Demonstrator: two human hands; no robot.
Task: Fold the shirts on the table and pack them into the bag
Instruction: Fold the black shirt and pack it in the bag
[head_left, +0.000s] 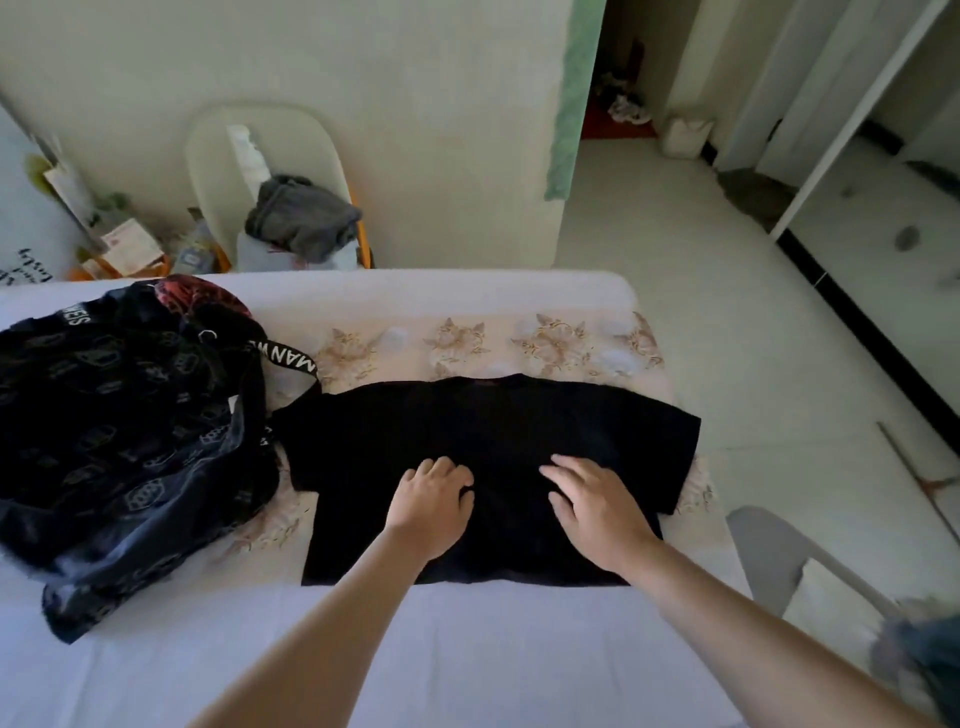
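Note:
A black short-sleeved shirt (498, 431) lies spread flat on the table (467, 649), collar away from me and sleeves out to both sides. My left hand (431, 501) rests flat on the shirt's middle, fingers slightly bent against the cloth. My right hand (597, 506) lies flat on the shirt just right of centre with fingers spread. To the left sits a dark patterned bag (124, 436) with black straps printed in white letters (291, 358). A reddish garment (202, 293) shows at its far top edge.
A flower-print cloth (545, 343) covers the table's far right part under the shirt. Beyond the table stands a white chair (218, 171) holding a grey garment (301, 218). A grey chair (769, 551) is close at the right, and cluttered papers (124, 244) lie far left.

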